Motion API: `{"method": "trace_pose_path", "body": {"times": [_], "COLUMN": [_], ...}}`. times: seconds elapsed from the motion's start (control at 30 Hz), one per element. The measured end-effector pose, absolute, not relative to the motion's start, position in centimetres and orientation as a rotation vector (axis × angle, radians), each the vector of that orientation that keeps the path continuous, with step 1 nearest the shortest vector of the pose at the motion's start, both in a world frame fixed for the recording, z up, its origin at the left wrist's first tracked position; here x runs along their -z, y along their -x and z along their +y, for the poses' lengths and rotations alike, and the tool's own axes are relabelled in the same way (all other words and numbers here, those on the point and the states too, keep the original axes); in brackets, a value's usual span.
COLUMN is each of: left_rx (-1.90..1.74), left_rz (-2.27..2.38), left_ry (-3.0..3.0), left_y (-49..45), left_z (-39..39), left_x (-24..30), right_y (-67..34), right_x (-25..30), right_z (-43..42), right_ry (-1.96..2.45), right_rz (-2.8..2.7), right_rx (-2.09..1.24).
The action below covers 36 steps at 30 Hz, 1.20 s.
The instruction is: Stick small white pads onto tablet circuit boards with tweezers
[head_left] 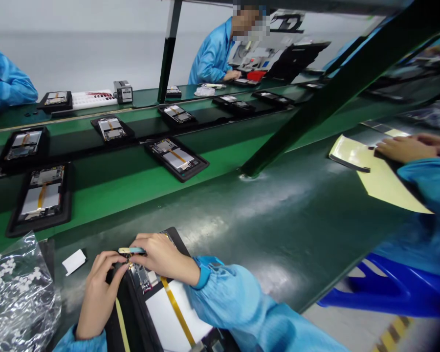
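Observation:
An opened tablet [179,313] lies in a black tray in front of me, its circuit board, white battery and amber ribbon strip exposed. Over its far end, my right hand [157,254] has its fingers closed around a short, flat pale blue and cream tool [132,251]; its exact kind is unclear. My left hand [100,288] meets it at the tablet's upper left corner, thumb and fingertips pinched together. Whatever is between those left fingertips is too small to make out. A yellow strip [121,322] runs along the black surface beside the tablet.
At left are a clear plastic bag [18,293] with small white pieces and a white slip [74,262]. Opened tablets in black trays, including one tray [178,159], line the green belt. A green post [278,122] slants across. A co-worker's hand [407,148] touches yellow sheets [385,181].

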<state>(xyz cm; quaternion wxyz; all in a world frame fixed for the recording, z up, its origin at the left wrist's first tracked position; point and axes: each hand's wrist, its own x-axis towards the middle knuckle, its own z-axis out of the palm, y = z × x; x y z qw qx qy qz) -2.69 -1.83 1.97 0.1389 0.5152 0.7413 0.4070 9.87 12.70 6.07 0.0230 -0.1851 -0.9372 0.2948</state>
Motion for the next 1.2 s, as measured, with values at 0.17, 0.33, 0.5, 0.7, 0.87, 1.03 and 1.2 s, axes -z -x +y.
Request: {"method": "trace_pose_path", "body": {"times": [0.17, 0.33, 0.5, 0.7, 0.87, 1.03, 1.2], "left_rx": [-1.195, -1.200, -1.196, -1.173, -1.154, -1.091, -0.953], "left_rz": [2.150, 2.151, 2.140, 2.159, 2.201, 2.293, 2.416], "left_ry": [-1.454, -1.445, -1.452, -1.466, -1.541, -1.742, -2.036], "left_y": [2.7, 2.7, 2.5, 2.2, 2.1, 1.8, 1.2], "left_z": [-1.7, -1.8, -1.7, -1.0, -0.7, -0.7, -0.6], "left_x": [-2.0, -2.0, -1.9, -2.0, -2.2, -2.5, -2.8], "right_y": [-9.9, -10.1, -9.9, -9.5, -9.4, -9.3, -9.2], "right_x": [-6.4, -6.3, -5.9, -5.8, -6.0, -6.0, -5.9], "right_z": [13.0, 13.1, 13.4, 13.5, 13.4, 13.3, 13.2], "right_ry": [0.508, 0.410, 0.478, 0.578, 0.627, 0.670, 0.718], "right_rz": [-2.934, -2.934, -2.878, -2.845, -2.818, -2.798, -2.786], "right_rx": [-0.931, -0.937, -1.021, -1.096, -1.136, -1.154, -1.152]}}
